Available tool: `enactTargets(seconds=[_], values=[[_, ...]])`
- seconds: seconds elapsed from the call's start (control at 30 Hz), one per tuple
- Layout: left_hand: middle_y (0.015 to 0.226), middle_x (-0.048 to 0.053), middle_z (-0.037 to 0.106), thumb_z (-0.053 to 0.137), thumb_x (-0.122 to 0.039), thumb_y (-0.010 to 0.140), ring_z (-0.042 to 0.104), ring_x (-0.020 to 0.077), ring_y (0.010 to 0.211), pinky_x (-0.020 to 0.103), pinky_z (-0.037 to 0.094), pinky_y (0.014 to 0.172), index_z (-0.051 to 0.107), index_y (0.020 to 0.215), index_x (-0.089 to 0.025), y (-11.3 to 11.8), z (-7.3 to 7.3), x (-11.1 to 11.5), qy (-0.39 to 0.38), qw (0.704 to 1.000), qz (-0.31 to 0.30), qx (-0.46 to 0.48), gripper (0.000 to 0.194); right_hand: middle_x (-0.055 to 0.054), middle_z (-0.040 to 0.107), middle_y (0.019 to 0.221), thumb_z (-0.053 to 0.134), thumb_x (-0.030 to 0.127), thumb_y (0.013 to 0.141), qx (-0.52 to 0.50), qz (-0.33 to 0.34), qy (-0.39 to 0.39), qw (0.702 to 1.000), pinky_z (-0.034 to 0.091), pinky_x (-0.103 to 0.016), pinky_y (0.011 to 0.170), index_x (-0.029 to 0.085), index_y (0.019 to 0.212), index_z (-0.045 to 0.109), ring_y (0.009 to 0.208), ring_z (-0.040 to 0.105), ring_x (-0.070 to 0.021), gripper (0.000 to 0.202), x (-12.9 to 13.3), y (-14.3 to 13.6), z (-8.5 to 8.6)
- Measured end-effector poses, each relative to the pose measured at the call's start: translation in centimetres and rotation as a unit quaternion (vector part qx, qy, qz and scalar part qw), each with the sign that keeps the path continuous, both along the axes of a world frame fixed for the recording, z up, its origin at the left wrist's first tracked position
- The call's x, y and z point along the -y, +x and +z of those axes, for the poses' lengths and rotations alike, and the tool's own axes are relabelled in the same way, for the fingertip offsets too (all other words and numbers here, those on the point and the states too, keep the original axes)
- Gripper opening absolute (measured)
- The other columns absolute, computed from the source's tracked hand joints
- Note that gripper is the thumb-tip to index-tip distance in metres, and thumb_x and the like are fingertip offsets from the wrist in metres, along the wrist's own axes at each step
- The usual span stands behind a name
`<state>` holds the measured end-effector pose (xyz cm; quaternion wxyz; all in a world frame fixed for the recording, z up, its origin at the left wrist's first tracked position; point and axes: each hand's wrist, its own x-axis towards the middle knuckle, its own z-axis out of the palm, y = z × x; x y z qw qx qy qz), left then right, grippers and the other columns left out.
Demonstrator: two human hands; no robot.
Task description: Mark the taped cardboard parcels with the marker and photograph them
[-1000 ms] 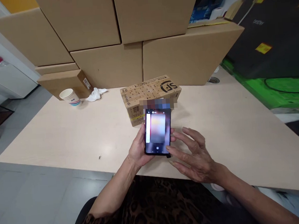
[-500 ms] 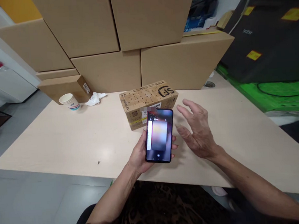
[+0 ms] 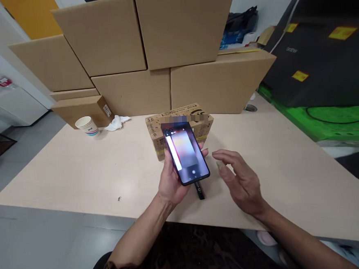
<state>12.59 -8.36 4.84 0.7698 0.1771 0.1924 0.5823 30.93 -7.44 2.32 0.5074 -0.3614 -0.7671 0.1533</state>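
My left hand (image 3: 173,183) is closed round a black smartphone (image 3: 187,152), its lit screen facing up toward me and its top tilted to the left. Blurred app cards fill the screen. To the right of the phone, my right hand (image 3: 241,181) hovers over the table with fingers apart, bent, and holding nothing. Behind the phone a printed SF Express carton (image 3: 156,134) rests on the table, partly hidden by it. Below the phone's bottom edge, the end of a small black object (image 3: 199,191) shows on the tabletop; the rest is covered.
Large cardboard boxes (image 3: 190,25) are stacked along the table's (image 3: 78,178) back edge. At the back left stand a paper cup (image 3: 87,126) and a flatter carton (image 3: 84,110), with crumpled tissue (image 3: 117,122) beside them. A dark case (image 3: 321,55) and green material (image 3: 341,119) lie right.
The phone has moved up a little and turned so its top leans left, uncovering the black object beneath. My right hand has dropped lower, its fingers nearer together. The view has shifted slightly.
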Motion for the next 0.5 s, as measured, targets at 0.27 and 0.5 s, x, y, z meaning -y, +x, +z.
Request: enactTargets(seconds=[0.27,0.5], values=[[0.137,0.014,0.071,0.017,-0.061,0.107,0.059,0.0330,0.139,0.048,0.041,0.119,0.064,0.141,-0.013,-0.3,0.8,-0.3,-0.023,1.000,0.008,0.000,0.075,-0.017,0.048,0.149,0.059,0.014,0.095,0.133,0.034,0.178,0.975,0.044,-0.056,0.112,0.021,0.145,0.056,0.141,0.044,-0.0366,0.050,0.3,-0.5,-0.2],[0.140,0.017,0.069,0.022,-0.062,0.106,0.062,0.0339,0.136,0.050,0.041,0.121,0.067,0.136,-0.011,0.1,1.4,-1.0,-0.006,1.000,0.025,-0.007,0.074,-0.014,0.060,0.134,0.059,0.023,0.098,0.062,-0.026,0.110,0.992,0.050,-0.052,0.103,0.024,0.141,0.057,0.126,0.057,-0.0320,0.042,0.2,-0.4,-0.6]])
